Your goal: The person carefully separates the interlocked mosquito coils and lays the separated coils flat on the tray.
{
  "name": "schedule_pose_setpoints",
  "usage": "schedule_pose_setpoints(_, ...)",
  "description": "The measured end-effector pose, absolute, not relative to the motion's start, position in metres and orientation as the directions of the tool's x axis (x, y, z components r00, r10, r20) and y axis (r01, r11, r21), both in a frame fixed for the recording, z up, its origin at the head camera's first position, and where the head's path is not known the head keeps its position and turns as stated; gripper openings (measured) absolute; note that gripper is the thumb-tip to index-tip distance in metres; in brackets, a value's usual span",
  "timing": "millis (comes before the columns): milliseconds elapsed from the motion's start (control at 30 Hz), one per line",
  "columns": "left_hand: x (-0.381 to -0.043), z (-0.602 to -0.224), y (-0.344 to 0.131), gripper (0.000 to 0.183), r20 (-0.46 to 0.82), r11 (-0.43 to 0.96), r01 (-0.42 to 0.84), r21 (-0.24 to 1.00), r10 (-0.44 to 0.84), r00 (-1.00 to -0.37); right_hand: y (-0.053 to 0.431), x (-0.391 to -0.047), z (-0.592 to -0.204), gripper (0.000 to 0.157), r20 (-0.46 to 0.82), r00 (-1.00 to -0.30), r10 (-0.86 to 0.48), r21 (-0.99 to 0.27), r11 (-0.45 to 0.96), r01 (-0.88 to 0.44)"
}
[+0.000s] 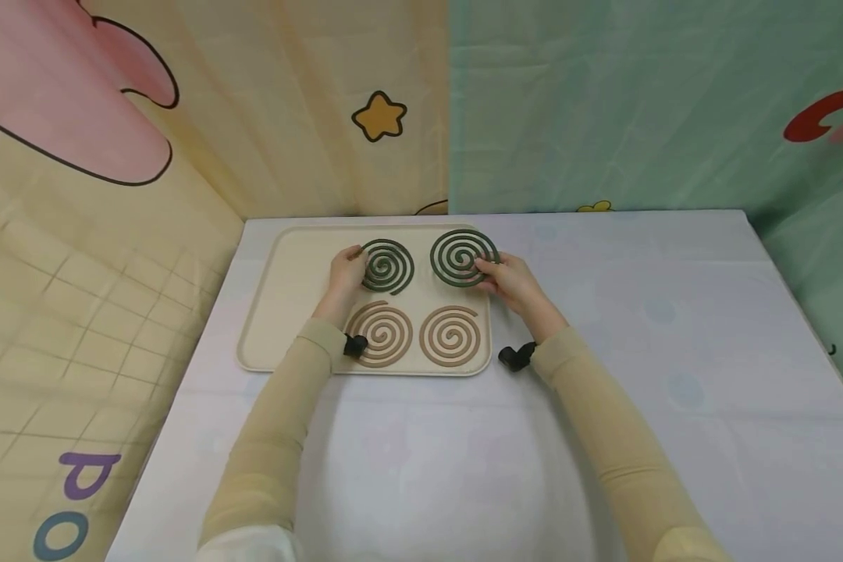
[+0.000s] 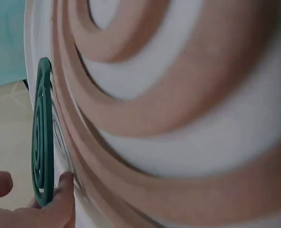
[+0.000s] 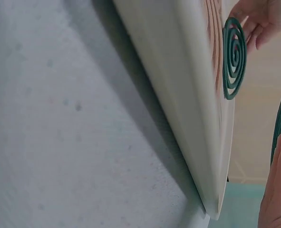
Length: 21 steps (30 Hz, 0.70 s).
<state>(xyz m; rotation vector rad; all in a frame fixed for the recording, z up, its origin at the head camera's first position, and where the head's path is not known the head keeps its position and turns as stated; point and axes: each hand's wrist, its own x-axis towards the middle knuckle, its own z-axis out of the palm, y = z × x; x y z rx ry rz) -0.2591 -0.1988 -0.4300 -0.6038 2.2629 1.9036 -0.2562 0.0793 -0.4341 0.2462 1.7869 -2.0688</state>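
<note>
Out over the far right corner of the cream tray (image 1: 291,297), my right hand (image 1: 513,282) holds a dark green mosquito coil (image 1: 457,257) by its right edge, thumb on top. My left hand (image 1: 344,277) is at the left edge of another green mosquito coil (image 1: 386,267). In the left wrist view that coil (image 2: 43,133) sits just off the tray, its edge between the thumb and fingers (image 2: 66,183). Two brown coils, a left one (image 1: 386,336) partly behind the wrist camera and a right one (image 1: 451,336), lie along the tray's near side.
The tray lies on a white-covered table (image 1: 421,445), towards its far left. Printed curtains (image 1: 288,101) hang behind the table and along its sides. Small black cameras (image 1: 516,357) are worn at both wrists.
</note>
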Motion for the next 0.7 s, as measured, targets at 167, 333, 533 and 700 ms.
schedule_pose_setpoints(167, -0.2546, -0.4319, -0.201, 0.056, -0.239, 0.485, -0.296, 0.823, -0.177, -0.955, 0.0779, -0.2551, -0.4333, 0.023, -0.371, -0.911, -0.18, -0.915, -0.094, 0.392)
schedule_pose_setpoints(333, -0.2546, -0.4355, -0.2013, 0.074, -0.211, 0.679, -0.204, 0.706, -0.073, -0.975, 0.0754, -0.256, -0.4328, 0.023, -0.374, -0.911, -0.175, -0.917, -0.08, 0.391)
schedule_pose_setpoints(533, -0.2572, -0.4399, -0.1979, 0.095, -0.257, 0.801, -0.153, 0.58, 0.002, -0.966, 0.0725, -0.2574, -0.4333, 0.016, -0.385, -0.907, -0.168, -0.916, -0.046, 0.398)
schedule_pose_setpoints(700, -0.2588, -0.4394, -0.1971, 0.096, -0.274, 0.835, -0.147, 0.53, 0.005, -0.962, 0.0706, -0.2584, -0.433, 0.01, -0.394, -0.904, -0.167, -0.914, -0.027, 0.404)
